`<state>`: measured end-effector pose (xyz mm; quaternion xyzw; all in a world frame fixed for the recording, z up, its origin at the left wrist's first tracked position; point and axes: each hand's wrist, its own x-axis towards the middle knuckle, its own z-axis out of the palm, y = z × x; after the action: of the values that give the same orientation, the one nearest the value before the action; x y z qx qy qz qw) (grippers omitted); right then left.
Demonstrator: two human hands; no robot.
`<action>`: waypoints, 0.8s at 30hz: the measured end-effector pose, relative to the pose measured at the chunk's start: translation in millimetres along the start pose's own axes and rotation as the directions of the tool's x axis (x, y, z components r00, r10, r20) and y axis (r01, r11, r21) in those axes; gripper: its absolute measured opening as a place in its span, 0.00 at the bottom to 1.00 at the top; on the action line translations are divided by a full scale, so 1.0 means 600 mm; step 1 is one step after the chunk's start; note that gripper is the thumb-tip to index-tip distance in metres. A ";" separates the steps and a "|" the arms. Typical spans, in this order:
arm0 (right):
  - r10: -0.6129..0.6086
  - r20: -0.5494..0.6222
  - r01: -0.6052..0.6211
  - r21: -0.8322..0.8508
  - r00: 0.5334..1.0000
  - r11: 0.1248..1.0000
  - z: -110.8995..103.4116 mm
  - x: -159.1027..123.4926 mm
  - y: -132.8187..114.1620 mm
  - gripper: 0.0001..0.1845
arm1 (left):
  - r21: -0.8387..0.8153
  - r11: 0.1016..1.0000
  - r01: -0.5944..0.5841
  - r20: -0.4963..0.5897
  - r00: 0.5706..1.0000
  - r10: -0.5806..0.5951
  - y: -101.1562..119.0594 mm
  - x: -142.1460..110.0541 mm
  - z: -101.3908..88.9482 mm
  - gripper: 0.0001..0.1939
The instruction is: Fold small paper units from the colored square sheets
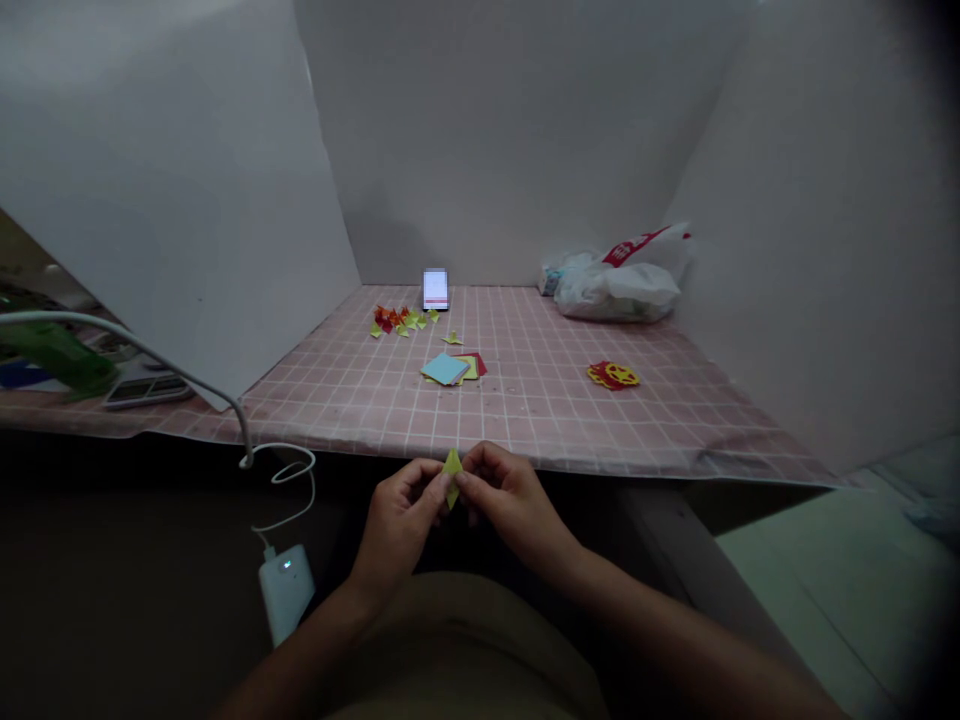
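Observation:
Between my two hands, just in front of the table's near edge, is a small yellow-green folded paper (pixel 452 463), narrow and diamond-shaped, standing upright. My left hand (pixel 405 510) pinches its left side with thumb and fingers. From the right, my right hand (pixel 508 496) grips it the same way, thumb on the near face. Fingertips hide parts of the paper's sides. Beyond my hands lies a stack of square paper sheets (pixel 447 370), light blue on top, with yellow and red edges showing. Behind the stack sits a single yellow folded paper piece (pixel 452 339).
Several orange, red and yellow folded pieces (pixel 401 320) cluster at the back left, near an upright phone (pixel 435 288). Red and yellow cut-out shapes (pixel 613 375) lie to the right. A white plastic bag (pixel 619 285) rests at the back. A cabled power bank (pixel 287 592) is lower left.

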<state>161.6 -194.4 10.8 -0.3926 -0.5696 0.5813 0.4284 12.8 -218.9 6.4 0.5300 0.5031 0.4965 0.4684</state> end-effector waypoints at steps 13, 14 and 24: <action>0.055 0.087 -0.069 0.169 0.995 0.983 -0.003 0.001 0.004 0.13 | -0.254 0.961 0.109 0.064 0.993 -0.096 -0.013 0.006 -0.004 0.10; 0.059 0.088 -0.074 0.173 0.994 0.982 -0.004 0.002 0.005 0.13 | -0.267 0.956 0.121 0.070 0.992 -0.106 -0.013 0.006 -0.004 0.10; 0.026 0.065 -0.036 0.156 0.998 0.987 -0.003 0.000 0.001 0.11 | -0.303 0.952 0.047 -0.036 0.997 -0.061 -0.008 0.003 0.000 0.10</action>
<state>163.0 -193.7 10.2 -0.3479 -0.5290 0.6430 0.4308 12.5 -217.1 1.9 0.4269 0.4460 0.5663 0.5460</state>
